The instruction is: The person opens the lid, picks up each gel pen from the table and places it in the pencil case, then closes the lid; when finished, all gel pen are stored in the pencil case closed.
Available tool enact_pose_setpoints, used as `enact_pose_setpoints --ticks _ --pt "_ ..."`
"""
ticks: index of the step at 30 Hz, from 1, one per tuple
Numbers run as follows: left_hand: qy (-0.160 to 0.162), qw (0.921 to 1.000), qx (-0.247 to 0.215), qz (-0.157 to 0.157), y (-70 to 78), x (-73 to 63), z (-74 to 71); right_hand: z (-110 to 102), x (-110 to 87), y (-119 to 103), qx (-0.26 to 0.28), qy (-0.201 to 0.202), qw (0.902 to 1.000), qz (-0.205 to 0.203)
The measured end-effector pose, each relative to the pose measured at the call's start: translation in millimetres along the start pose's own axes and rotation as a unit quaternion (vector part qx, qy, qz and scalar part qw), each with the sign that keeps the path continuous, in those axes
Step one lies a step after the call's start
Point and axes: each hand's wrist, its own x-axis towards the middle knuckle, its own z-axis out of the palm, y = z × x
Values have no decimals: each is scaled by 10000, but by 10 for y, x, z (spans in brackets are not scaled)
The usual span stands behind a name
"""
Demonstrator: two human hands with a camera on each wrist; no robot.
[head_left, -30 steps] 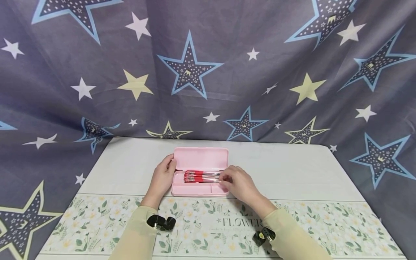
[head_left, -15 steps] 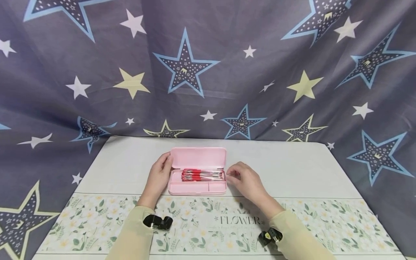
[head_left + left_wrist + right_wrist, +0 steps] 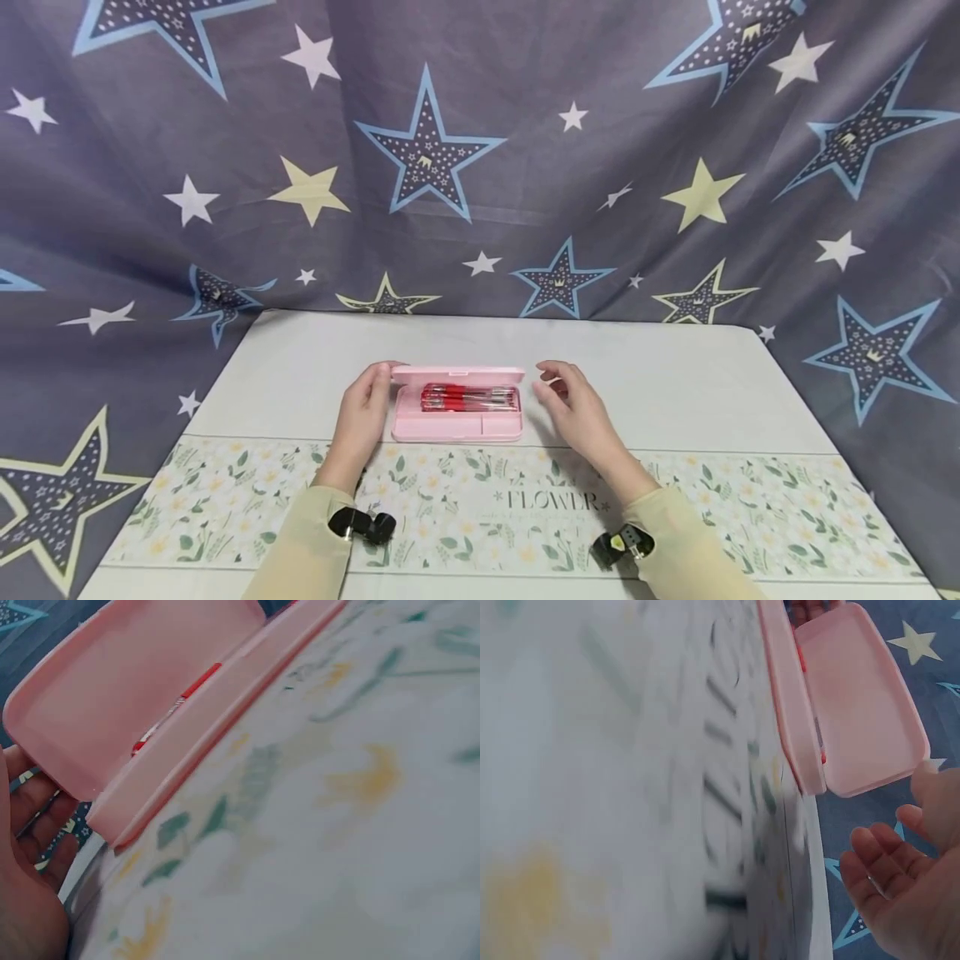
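A pink pencil case [image 3: 438,428] lies on the table, its hinged lid [image 3: 457,375] tilted partway forward over the tray. Several red pens with clear barrels [image 3: 468,398] lie side by side in the long rear compartment. My left hand [image 3: 363,408] is at the lid's left end, fingertips touching its back edge. Loosely extended fingers [image 3: 49,814] show behind the lid corner in the left wrist view; the thumb's contact is hidden there. My right hand [image 3: 577,408] hovers just off the case's right end, fingers relaxed and holding nothing. It stands apart from the lid [image 3: 866,705] in the right wrist view.
A white table [image 3: 675,383] carries a floral mat strip [image 3: 420,533] along its front, with FLOWER lettering [image 3: 553,501]. A dark star-patterned curtain [image 3: 517,175] hangs behind the table and at both sides. Small black cameras sit on both wrists.
The lid, nearly upright before, has swung forward and down toward the tray. My right hand has drawn away from the pens to the right. My left hand stays at the case's left end.
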Motion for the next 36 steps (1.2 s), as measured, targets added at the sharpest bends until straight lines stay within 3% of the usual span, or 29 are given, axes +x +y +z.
enact_pose_setpoints --ticks 6,10,16,20,28,36 --pt "3 9993 318 203 11 -118 18 110 -14 -66 502 -244 9980 301" --pt "-56 9955 743 583 20 -189 59 197 -39 -125 539 -594 9953 545" --pt "-55 9867 1227 1069 19 -239 129 370 -34 -216 228 -790 9962 288" --pt "-150 9838 1416 1090 20 -254 155 463 -29 -274 12 -927 9956 133" --pt "-658 9720 2034 976 42 -286 174 570 -77 -281 -530 -1064 9929 46" --pt "-818 9701 2150 773 75 -286 198 569 -113 -284 -552 -999 9935 -35"
